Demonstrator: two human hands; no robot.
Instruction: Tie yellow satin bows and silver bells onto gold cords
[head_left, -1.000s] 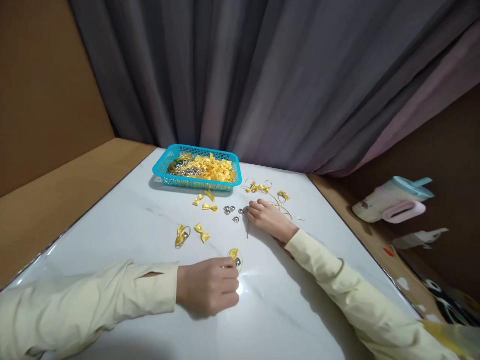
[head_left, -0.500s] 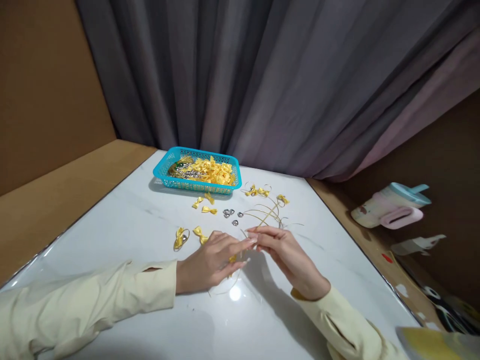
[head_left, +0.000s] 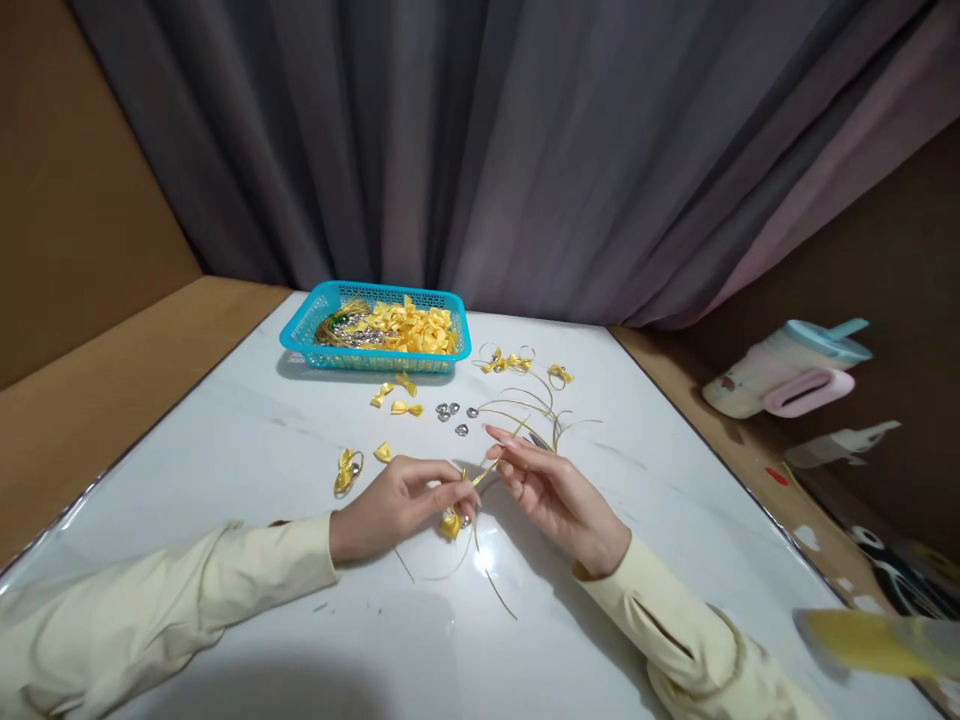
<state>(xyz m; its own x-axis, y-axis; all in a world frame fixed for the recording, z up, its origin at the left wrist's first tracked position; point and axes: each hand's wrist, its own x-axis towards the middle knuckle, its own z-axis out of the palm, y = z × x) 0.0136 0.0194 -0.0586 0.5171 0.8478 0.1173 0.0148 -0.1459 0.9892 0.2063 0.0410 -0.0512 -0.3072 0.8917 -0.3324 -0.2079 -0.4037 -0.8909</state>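
My left hand [head_left: 411,508] is closed in a pinch on a yellow ribbon bow [head_left: 451,525], which hangs under the fingertips with a small silvery piece beside it. Thin gold cord [head_left: 486,476] runs from that pinch up to my right hand [head_left: 561,494], whose fingers are fairly straight with the cord lying between them. Loose cord ends trail down to the table below the bow. Left of my left hand lie another bow [head_left: 383,452] and a bow with a cord loop [head_left: 346,471].
A blue basket [head_left: 375,362] of yellow bows, silvery pieces and gold cords stands at the back of the white table [head_left: 247,440]. Several silvery pieces [head_left: 448,411], bows and cord lengths lie before it. At right are a tumbler [head_left: 780,370] and a small bottle [head_left: 840,446].
My hands have moved apart, the left one lower with the bow now showing, the right one with its fingers straighter along the cord. The view has shifted slightly.
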